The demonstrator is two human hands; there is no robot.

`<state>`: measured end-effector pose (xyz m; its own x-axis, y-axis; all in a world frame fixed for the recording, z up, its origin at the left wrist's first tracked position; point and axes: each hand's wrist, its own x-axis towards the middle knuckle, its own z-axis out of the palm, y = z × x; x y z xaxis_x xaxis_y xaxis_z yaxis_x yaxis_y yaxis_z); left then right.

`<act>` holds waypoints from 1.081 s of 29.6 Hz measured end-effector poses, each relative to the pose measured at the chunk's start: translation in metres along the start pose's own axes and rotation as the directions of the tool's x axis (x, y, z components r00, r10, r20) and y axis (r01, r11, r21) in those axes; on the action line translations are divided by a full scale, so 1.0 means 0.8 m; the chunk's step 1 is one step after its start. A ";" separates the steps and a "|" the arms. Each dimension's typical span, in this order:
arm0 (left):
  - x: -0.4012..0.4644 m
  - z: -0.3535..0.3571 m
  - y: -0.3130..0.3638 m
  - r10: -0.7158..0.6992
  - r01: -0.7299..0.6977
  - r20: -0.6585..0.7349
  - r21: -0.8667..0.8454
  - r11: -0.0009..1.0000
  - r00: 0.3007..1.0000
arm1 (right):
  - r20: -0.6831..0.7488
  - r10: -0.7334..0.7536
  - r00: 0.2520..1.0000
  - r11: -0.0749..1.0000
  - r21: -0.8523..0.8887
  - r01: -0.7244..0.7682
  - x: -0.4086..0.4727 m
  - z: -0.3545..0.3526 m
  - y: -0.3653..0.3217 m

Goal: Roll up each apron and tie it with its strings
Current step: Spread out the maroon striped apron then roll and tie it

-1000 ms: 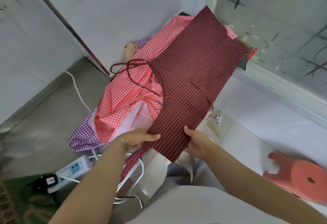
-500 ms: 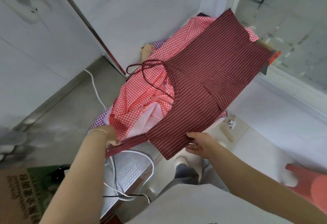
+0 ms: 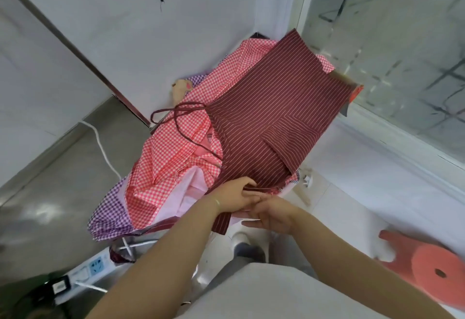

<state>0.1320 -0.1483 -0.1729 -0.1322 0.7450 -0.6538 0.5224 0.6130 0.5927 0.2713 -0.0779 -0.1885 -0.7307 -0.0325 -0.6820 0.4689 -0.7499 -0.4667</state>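
Head view, looking down over two bare forearms. A dark red striped apron (image 3: 271,122) is spread lengthwise over a heap of red-checked aprons (image 3: 173,157), which gives it a soft, raised bed to be rolled on. Its near end is gathered at both hands. The left hand (image 3: 235,196) is laid on the fabric with its fingers curled over the near edge, which seems to be turned inward as the start of a roll. The right hand (image 3: 273,215) is held just below and against it, fingers fairly straight; whether cloth is pinched there cannot be told, since the left hand overlaps it. The apron's strings (image 3: 176,114) lie looped loosely on the checked heap to the left, kept free, presumably for tying once the roll is made. A purple-checked cloth (image 3: 108,215) hangs out from under the heap. A power strip (image 3: 85,271) lies on the floor lower left, and a red stool (image 3: 432,271) stands at lower right.
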 end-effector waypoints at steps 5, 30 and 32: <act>0.016 -0.033 -0.005 -0.002 0.005 -0.040 0.056 0.998 0.999 | -0.396 -0.046 0.917 0.999 0.009 0.054 -0.006 -0.057 -0.060; 0.059 -0.182 0.019 -0.351 0.329 0.041 0.261 0.908 0.936 | -0.398 0.038 0.917 -0.292 -0.882 -0.371 0.061 -0.190 -0.381; 0.051 -0.181 0.002 -0.371 0.323 0.129 0.290 0.901 0.919 | -0.531 0.136 0.836 -0.457 -0.783 -0.423 0.068 -0.202 -0.392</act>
<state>0.0058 -0.0790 -0.1304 -0.2068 0.4234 -0.8820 0.6722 0.7165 0.1863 0.1649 0.2623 -0.1702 -0.2838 0.2215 -0.9330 0.4831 0.8735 0.0604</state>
